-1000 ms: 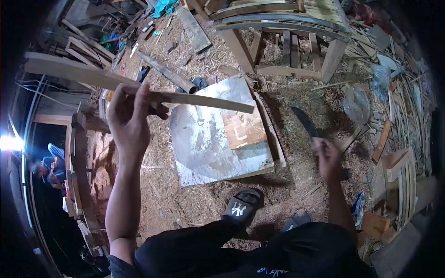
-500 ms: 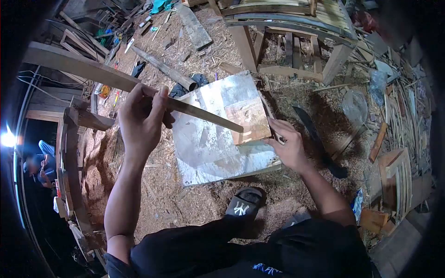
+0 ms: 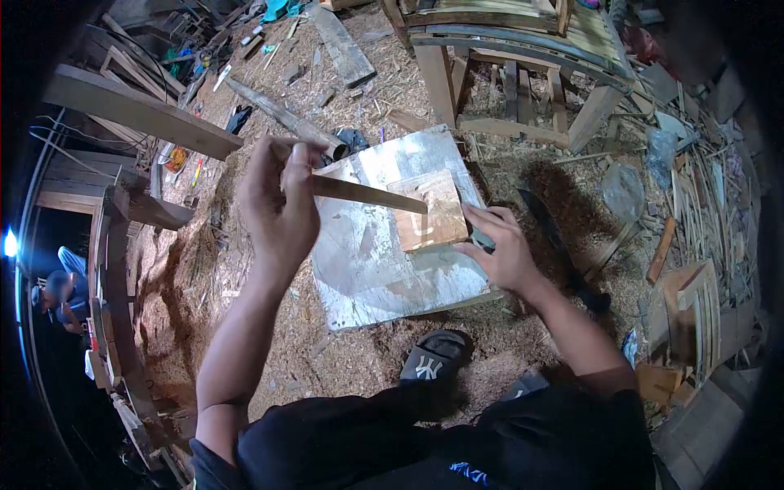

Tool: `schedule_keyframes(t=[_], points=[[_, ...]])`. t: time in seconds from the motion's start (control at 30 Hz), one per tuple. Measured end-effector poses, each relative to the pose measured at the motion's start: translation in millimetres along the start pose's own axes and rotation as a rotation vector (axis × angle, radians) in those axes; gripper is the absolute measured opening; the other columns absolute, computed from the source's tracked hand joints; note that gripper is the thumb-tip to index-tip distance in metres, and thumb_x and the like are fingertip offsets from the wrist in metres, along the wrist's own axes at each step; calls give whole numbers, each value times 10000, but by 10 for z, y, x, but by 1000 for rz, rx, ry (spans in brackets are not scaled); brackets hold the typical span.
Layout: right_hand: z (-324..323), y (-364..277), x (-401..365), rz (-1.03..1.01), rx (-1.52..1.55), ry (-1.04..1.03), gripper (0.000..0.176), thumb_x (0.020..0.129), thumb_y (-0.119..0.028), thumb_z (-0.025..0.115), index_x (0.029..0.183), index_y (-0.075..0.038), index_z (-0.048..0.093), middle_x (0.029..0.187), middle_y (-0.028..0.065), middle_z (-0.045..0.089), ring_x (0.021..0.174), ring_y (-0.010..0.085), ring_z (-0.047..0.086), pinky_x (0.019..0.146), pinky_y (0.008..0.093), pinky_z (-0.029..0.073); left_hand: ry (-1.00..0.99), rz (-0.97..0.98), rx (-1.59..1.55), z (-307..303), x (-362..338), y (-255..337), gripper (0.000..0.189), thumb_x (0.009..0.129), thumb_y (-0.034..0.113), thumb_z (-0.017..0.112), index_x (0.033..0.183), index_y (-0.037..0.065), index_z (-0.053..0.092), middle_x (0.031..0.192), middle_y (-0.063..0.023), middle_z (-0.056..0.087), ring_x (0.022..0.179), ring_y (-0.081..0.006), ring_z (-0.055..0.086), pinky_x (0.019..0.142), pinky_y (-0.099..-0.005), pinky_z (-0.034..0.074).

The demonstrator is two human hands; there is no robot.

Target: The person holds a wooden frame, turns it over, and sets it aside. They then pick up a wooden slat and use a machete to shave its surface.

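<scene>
Two bare hands of mine are at work near the middle of the frame. My left hand is closed around a narrow wooden strip, pinching it between thumb and fingers, and the strip slants down to the right, its tip over the wooden block; I cannot tell whether they touch. That block, with a pale mark on its face, sits on the whitish board at the centre. My right hand has its fingers and thumb bent at the block's right edge; a small greenish thing shows between them, too hidden for me to say what is gripped. Right of that hand, a dark long blade lies on the shavings, and a sandal shows below the board.
</scene>
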State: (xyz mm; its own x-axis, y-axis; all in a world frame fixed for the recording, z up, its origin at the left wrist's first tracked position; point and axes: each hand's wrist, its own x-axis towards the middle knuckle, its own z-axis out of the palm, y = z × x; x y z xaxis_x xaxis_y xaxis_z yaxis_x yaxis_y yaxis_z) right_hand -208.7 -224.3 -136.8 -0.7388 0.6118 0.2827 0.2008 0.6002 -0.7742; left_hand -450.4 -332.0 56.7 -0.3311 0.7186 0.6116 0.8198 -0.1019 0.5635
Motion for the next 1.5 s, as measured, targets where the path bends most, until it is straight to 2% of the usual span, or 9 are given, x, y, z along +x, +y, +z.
schedule_keyframes(t=[0.03, 0.13, 0.3, 0.47, 0.7, 0.97, 1.07, 1.17, 1.5], points=[[-64, -1, -9, 2, -7, 1, 593, 844, -234, 768, 1377, -60, 577, 1394, 149, 584, 1208, 334, 543, 1054, 418, 423, -17, 13, -147, 66, -15, -12, 262, 1044, 179, 395, 903, -10, 510, 815, -153, 636, 928, -246, 660, 886, -396, 512], [-375, 64, -135, -40, -87, -54, 582, 898, -275, 720, 1410, -70, 535, 1443, 160, 527, 1223, 350, 547, 1053, 422, 430, 125, -137, -553, 293, -123, -9, 268, 1046, 222, 369, 925, 10, 481, 752, -137, 601, 834, -280, 662, 854, -408, 510], [-1089, 394, -658, 378, -200, -382, 594, 905, -341, 701, 1390, -52, 513, 1366, 221, 542, 1221, 387, 545, 1021, 463, 456, 59, -392, -1199, 405, -207, -186, 324, 1077, 301, 357, 913, 32, 433, 656, -18, 412, 561, -135, 388, 588, -280, 378], [-1111, 1026, -1434, 514, -655, -472, 616, 917, -302, 663, 1425, -34, 442, 1221, 270, 581, 1162, 454, 542, 985, 505, 460, 146, -407, -1225, 386, -242, -50, 698, 983, 714, 258, 716, 79, 373, 617, -13, 313, 586, -171, 325, 606, -307, 303], [-724, 1458, -1925, 850, -572, -224, 662, 917, -317, 610, 1400, 96, 423, 1297, 352, 525, 1213, 483, 515, 1045, 501, 423, 182, -357, -1275, 423, -449, -77, 653, 1019, 629, 274, 627, 109, 323, 580, -24, 311, 572, -188, 354, 666, -331, 354], [-597, 1935, -2053, 492, -772, -180, 563, 943, -425, 564, 1268, 34, 534, 1194, 338, 538, 1115, 478, 541, 979, 499, 436, 113, -159, -1384, 432, -717, -117, 644, 1015, 550, 265, 535, 128, 348, 466, -2, 326, 431, -159, 352, 605, -342, 337], [-494, 1445, -1709, 852, -673, -149, 490, 970, -434, 546, 1240, -27, 587, 1182, 317, 568, 1117, 474, 538, 987, 501, 423, 155, -105, -1343, 443, -664, -18, 649, 1005, 560, 270, 533, 120, 345, 476, -14, 329, 453, -171, 341, 611, -356, 319], [-393, 1285, -1549, 841, -210, 178, 452, 997, -448, 528, 1176, -47, 637, 1035, 276, 632, 1022, 438, 588, 939, 499, 444, 77, -26, -1242, 502, -720, -32, 651, 1005, 554, 282, 534, 111, 352, 486, -25, 333, 471, -179, 333, 618, -360, 308], [-638, -321, -679, 523, 260, -43, 596, 1010, -575, 459, 880, -10, 599, 643, 62, 559, 589, 155, 527, 547, 350, 423, -172, 0, -981, 451, -825, 163, 704, 922, 574, 438, 476, 34, 376, 439, -71, 395, 389, -212, 368, 477, -363, 317]])
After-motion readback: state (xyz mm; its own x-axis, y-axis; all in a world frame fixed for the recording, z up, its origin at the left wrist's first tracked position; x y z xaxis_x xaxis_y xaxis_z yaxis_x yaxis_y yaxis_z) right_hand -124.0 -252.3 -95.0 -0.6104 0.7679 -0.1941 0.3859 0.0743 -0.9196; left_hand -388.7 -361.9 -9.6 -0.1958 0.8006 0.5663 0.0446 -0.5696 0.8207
